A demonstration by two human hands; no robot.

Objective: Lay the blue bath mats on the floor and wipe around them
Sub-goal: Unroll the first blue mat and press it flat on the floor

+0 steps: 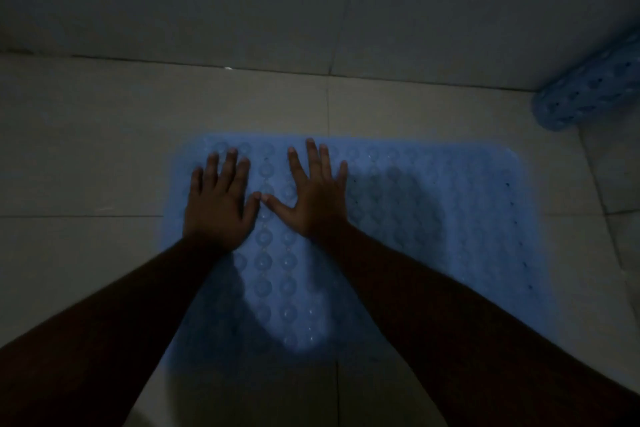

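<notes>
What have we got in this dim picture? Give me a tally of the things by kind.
Flat blue mat on the floor: 1
Rolled blue mat, far right: 1
Hands, left hand and right hand, both spread flat on the flat mat: 2
Total: 4

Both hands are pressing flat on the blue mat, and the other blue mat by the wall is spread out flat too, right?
Not quite. The left hand and right hand do press flat on the blue mat, but the other mat by the wall is rolled up, not spread flat, as the head view shows.
</notes>
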